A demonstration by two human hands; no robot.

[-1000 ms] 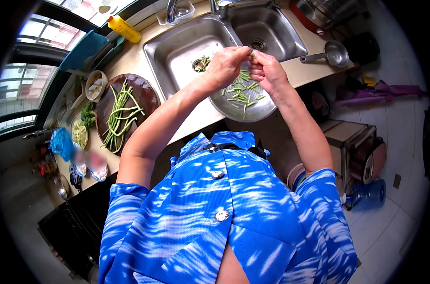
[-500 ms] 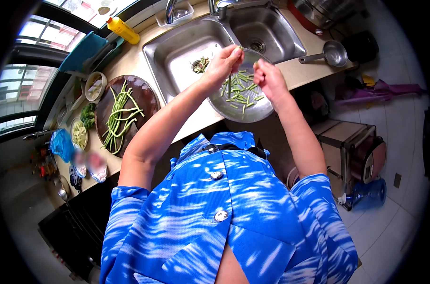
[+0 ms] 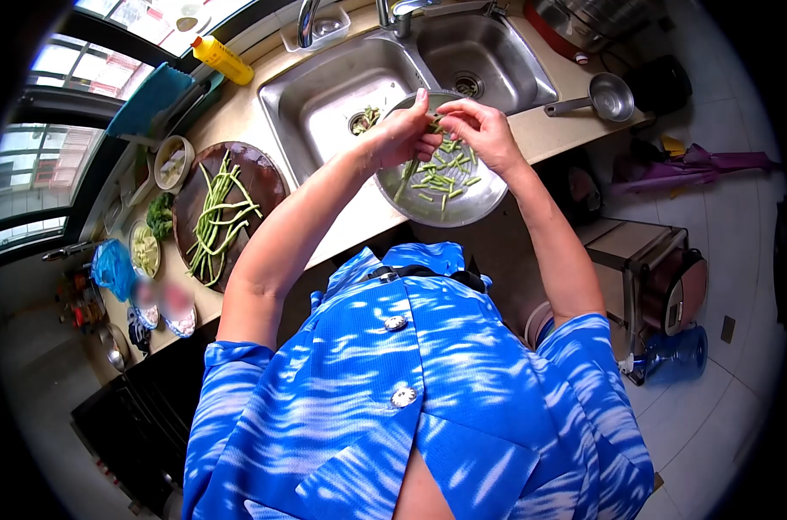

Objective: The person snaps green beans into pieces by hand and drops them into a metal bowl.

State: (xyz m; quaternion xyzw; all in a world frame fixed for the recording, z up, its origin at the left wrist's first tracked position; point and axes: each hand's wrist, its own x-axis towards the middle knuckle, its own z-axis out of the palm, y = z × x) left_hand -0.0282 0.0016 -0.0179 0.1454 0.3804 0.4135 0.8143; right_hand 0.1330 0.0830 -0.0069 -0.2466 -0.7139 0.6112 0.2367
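The green bean [image 3: 406,176] in work is at the upper centre of the frame, hanging from your left hand [image 3: 402,140] over the left part of the metal bowl [image 3: 464,210]. Your left fingers are curled and clamped on it, thumb pointing up. Your right hand [image 3: 482,132] is just beside, thumb and fingertips together near the left fingers; you cannot tell whether they grip the bean. Below both hands, short bean pieces [image 3: 445,184] lie scattered in the bowl. Behind the bowl, the double sink [image 3: 302,104] holds green scraps [image 3: 365,120] at its left drain. At centre left, whole long beans [image 3: 220,217] rest on a round dark board [image 3: 268,173]. At upper right, locate a small saucepan [image 3: 612,98]; at upper left, a yellow bottle [image 3: 223,61].
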